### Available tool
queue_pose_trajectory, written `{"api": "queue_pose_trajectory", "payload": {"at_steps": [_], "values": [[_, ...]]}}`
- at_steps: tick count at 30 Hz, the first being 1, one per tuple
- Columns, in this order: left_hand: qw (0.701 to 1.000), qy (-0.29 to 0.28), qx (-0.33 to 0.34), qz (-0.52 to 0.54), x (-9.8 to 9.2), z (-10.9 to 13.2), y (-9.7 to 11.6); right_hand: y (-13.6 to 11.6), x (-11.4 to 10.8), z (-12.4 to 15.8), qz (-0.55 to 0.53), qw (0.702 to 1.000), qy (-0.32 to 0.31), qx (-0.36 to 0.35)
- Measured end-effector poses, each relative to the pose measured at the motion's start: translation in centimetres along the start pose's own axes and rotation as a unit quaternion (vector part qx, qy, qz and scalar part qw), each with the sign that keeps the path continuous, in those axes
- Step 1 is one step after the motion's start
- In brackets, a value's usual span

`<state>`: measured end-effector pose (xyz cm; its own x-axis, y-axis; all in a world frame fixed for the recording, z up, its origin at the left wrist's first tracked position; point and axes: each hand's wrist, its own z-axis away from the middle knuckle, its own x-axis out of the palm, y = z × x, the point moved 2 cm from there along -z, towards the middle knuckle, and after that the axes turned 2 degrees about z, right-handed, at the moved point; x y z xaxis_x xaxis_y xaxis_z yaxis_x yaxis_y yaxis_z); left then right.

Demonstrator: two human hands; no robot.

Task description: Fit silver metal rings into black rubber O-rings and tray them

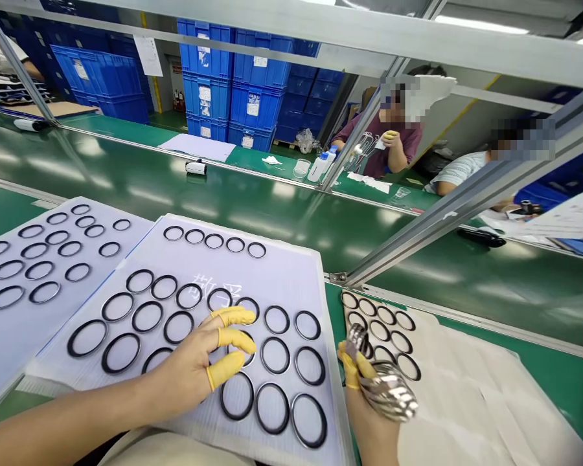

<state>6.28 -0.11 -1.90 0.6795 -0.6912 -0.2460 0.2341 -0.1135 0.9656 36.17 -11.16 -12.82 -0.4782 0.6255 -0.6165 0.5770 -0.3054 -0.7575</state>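
My left hand (214, 353), with yellow finger cots on its fingertips, hovers over or rests on a white padded sheet (282, 268) covered with rows of thin black-and-silver rings (274, 355). Its fingers are spread, and one ring lies partly hidden beneath them; I cannot tell whether they touch it. On the right, my right hand (357, 375), also in yellow finger cots, is closed around a bunch of shiny silver rings (388, 391). These are blurred and partly overlap the hand. Just behind that hand, more black rings (401, 343) lie on a beige sheet (466, 388).
Another sheet with rings (43, 292) lies at the left. A metal frame post (466, 194) slants across the right side. Beyond the green conveyor (272, 194) are white bottles (318, 167), two people (408, 142) and stacked blue crates (255, 97).
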Motion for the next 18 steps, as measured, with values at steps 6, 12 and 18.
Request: {"api": "queue_pose_trajectory", "payload": {"at_steps": [6, 12, 18], "values": [[0.999, -0.029, -0.021, 0.014, 1.3, 0.0, -0.3, 4.3, 1.8, -1.8, 0.164, 0.979, -0.050, 0.112], [0.998, -0.054, -0.028, -0.004, 1.2, -0.6, 0.9, 5.2, 0.9, -2.6, 0.162, 0.975, -0.032, 0.150], [0.997, -0.073, -0.022, -0.013, 2.0, -1.3, 1.2, 2.8, -0.1, -2.1, 0.010, 0.992, 0.005, 0.128]]}}
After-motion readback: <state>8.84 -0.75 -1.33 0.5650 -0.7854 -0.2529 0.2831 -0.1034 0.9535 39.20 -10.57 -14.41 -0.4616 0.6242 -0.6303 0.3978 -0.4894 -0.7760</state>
